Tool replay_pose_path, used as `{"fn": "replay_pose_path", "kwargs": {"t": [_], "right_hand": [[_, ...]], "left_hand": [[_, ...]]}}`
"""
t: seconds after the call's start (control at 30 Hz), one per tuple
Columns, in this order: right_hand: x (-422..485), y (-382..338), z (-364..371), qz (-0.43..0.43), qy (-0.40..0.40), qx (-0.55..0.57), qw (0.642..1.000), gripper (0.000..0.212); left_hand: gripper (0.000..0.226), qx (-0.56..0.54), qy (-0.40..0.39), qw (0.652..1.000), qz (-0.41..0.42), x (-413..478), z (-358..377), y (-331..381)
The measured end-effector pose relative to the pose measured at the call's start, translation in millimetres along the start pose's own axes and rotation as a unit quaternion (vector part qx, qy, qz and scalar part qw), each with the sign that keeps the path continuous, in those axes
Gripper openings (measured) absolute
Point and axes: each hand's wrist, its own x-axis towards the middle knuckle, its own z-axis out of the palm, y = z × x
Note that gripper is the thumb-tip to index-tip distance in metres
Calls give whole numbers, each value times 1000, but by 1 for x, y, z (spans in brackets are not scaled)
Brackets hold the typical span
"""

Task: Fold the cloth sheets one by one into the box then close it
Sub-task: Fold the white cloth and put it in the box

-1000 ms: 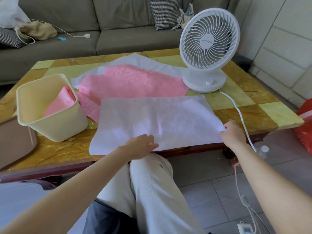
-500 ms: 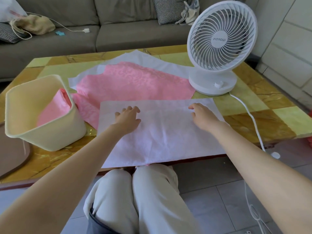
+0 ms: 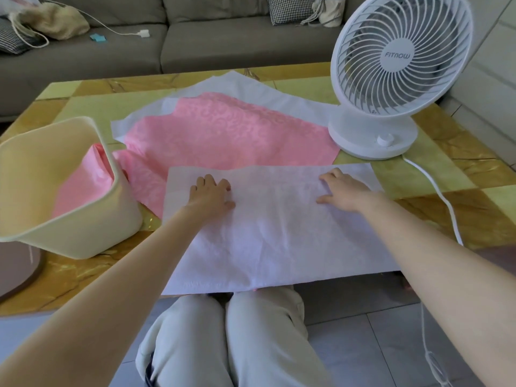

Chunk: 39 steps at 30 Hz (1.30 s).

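**tilefloor_99:** Only the head view to go on here. Where's the sheet sitting, and what are the hands doing?

**foldit_kay:** The white rectangular cloth sheet (image 3: 279,241) is lying flat on the near part of the yellow-and-brown chequered table (image 3: 460,174). Its near edge is hanging just over the table lip at 6 o'clock. The left hand (image 3: 212,195) and right hand (image 3: 346,192) are both resting palm-down on its far half. The fingers are loosely spread, pressing the fabric and gripping nothing.

**tilefloor_99:** Which way is it running?

**foldit_kay:** The long axis is going 9 to 3 o'clock, the short one 12 to 6. The far edge is facing the pink patterned cloth sheet (image 3: 223,129) at 12, and the far right corner is pointing at the white desk fan (image 3: 398,55), around 1.

**tilefloor_99:** And the box?

**foldit_kay:** The cream plastic box (image 3: 92,236) is sitting at 9 o'clock from the left hand, just beside the sheet's left edge. A folded pink sheet (image 3: 83,182) is already inside. So the left hand is the nearer one, and the right is working well apart from the box at the 3 o'clock end.

I'm guessing the next fold is bringing the 3 o'clock end over toward 9. That shortens the long axis and lands the bundle on the box side.

There's also a brown flat piece (image 3: 16,269) at the far 9 o'clock edge. Might be the lid, can't tell.
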Motion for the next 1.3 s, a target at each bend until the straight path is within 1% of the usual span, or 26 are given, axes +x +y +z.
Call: {"fn": "replay_pose_path", "kwargs": {"t": [0.07,0.1,0.17,0.2,0.23,0.33,0.4,0.47,0.5,0.57,0.8,0.97,1.2,1.27,1.3], "right_hand": [[3,-1,-1,12,6,17,1000,58],[4,-1,-1,15,15,15,1000,51],[5,1,-1,10,49,19,999,29],[6,2,0,5,70,25,997,22],[5,4,0,1,91,32,995,26],[2,6,-11,-1,167,54,985,39],[0,5,-21,-4,206,53,977,45],[1,2,-27,10,222,40,974,44],[3,1,-28,17,230,31,973,39],[8,-1,-24,29,235,9,972,24],[24,-1,-8,64,212,-6,975,22],[27,1,-5,65,213,-16,975,10],[28,3,0,73,224,4,972,15],[28,3,2,71,214,28,974,15],[27,1,3,63,205,37,976,20]], "left_hand": [[49,11,1,1000,-4,3,-1,1],[49,19,-3,1000,-6,4,-2,1],[45,30,-6,1000,-5,6,-3,-1],[42,29,3,1000,-2,7,-4,-2],[38,24,19,1000,4,7,-7,-4],[28,-8,102,995,17,7,-20,-6],[24,-54,141,989,5,9,-28,-4],[22,-100,154,983,-10,14,-33,1],[22,-112,157,981,-12,17,-35,3],[22,-124,159,979,-13,24,-34,6],[22,-128,165,978,-27,41,-25,10],[22,-130,176,976,-23,48,-19,8],[19,-110,160,980,-37,51,-15,7],[25,-109,156,981,-38,51,-15,8],[30,-116,158,980,-33,51,-15,8]]}}
